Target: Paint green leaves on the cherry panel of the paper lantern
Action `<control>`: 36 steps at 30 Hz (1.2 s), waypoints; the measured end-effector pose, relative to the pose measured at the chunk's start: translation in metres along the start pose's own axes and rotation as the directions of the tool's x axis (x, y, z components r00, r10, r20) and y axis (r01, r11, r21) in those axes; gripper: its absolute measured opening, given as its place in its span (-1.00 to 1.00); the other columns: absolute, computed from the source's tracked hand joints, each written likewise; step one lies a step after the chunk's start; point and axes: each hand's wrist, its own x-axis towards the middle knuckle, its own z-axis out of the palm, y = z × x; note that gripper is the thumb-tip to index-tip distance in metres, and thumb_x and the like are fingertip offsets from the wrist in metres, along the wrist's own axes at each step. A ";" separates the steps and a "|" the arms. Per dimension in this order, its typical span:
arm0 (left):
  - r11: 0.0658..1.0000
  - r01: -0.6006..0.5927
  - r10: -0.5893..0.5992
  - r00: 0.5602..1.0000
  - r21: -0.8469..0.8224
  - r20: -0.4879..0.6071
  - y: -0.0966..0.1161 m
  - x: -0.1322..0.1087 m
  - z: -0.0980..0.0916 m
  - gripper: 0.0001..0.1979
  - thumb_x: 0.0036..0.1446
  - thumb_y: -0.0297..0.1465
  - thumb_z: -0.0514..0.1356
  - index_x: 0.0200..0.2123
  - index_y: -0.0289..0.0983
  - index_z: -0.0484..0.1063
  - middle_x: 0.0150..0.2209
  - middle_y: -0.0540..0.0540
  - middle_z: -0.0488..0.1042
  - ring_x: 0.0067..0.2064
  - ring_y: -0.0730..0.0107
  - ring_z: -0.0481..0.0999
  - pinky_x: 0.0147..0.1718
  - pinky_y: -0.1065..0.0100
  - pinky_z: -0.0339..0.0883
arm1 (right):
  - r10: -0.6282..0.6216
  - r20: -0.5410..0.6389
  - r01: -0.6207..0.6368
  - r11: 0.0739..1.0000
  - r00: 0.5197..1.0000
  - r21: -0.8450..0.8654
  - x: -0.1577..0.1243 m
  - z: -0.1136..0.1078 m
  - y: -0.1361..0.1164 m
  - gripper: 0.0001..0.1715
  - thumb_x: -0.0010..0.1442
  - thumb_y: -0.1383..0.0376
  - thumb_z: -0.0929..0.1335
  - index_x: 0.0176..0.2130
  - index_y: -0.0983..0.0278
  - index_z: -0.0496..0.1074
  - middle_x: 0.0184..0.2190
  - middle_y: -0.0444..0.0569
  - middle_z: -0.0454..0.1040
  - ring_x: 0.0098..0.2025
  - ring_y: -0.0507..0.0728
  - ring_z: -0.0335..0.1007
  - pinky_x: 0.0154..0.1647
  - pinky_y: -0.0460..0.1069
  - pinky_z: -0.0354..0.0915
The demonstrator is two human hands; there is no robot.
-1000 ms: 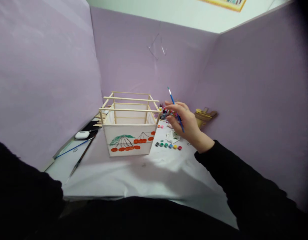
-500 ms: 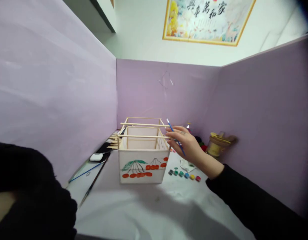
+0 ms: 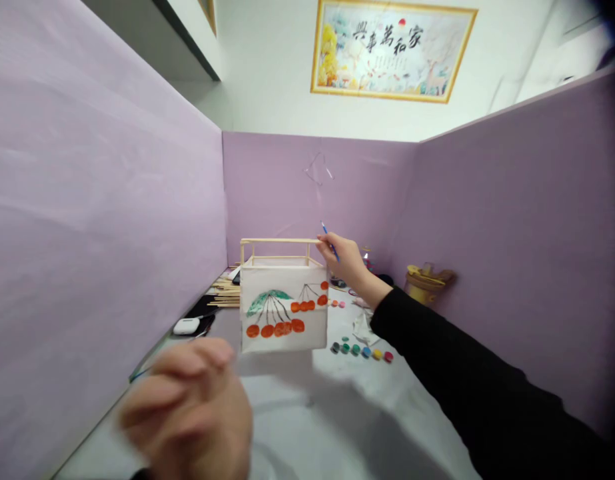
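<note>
A box-shaped frame of thin wooden sticks (image 3: 283,241), its lower part covered in white sheet, stands at mid-table. Its near face (image 3: 282,340) carries painted red cherries with dark stems and a green leaf. My right hand (image 3: 344,259) pinches the upper right corner of the frame, and a thin blue paintbrush (image 3: 324,229) sticks up from between the same fingers. Close to the camera at lower left is my left hand (image 3: 197,413), blurred, with fingers partly curled. It is apart from the box, and I see nothing clearly in it.
Several small paint pots (image 3: 367,351) line up right of the box beside crumpled tissue (image 3: 364,328). Wooden sticks (image 3: 226,293), a white earphone case (image 3: 186,326) and a dark phone-like slab lie left. A yellow container (image 3: 421,283) stands at right. Purple panels enclose the table.
My left hand has come into view from the lower left. The box has tipped so its painted face looks more squarely at me, with my right hand on its corner. The view has shifted slightly.
</note>
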 end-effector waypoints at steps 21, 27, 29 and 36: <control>0.518 0.851 -0.855 0.516 -0.088 -0.052 -0.125 -0.031 0.014 -0.53 -0.41 -0.25 0.51 -0.41 -0.34 0.46 -0.37 -0.09 0.51 -0.34 0.42 0.43 -0.28 0.36 0.27 | 0.156 -0.219 -0.100 0.964 0.963 0.247 0.032 -0.005 0.013 -0.71 0.20 0.18 0.29 -0.15 0.28 0.45 -0.19 0.06 0.53 -0.13 0.17 0.44 -0.07 0.09 0.30; 0.599 0.800 -0.800 0.600 -0.012 0.009 -0.130 -0.030 0.010 -0.50 -0.32 -0.14 0.47 -0.36 -0.34 0.48 -0.34 -0.11 0.53 -0.32 0.41 0.44 -0.22 0.32 0.30 | 0.162 -0.408 0.087 0.846 0.898 0.526 -0.052 -0.029 -0.045 -0.63 0.32 0.24 0.19 0.10 0.18 0.24 0.14 0.10 0.32 -0.07 0.13 0.46 -0.12 0.08 0.41; 0.625 0.781 -0.780 0.625 -0.008 0.037 -0.134 -0.032 0.007 -0.54 -0.27 -0.15 0.45 -0.35 -0.34 0.48 -0.35 -0.10 0.53 -0.33 0.41 0.43 -0.20 0.31 0.30 | 0.049 -0.368 0.157 0.847 0.928 0.508 -0.088 -0.022 -0.061 -0.55 0.30 0.30 0.20 0.17 0.18 0.14 0.23 0.15 0.19 0.00 0.16 0.42 -0.05 0.13 0.41; 0.678 0.729 -0.734 0.669 0.092 0.117 -0.134 -0.028 0.001 -0.58 -0.17 -0.15 0.40 -0.29 -0.32 0.52 -0.30 -0.13 0.55 -0.28 0.34 0.46 -0.16 0.27 0.29 | -0.294 -0.274 0.313 0.949 0.915 0.026 -0.165 0.039 -0.039 -0.19 0.11 0.52 0.31 0.27 0.23 -0.01 0.28 0.21 0.10 0.32 0.32 0.03 0.20 0.34 0.18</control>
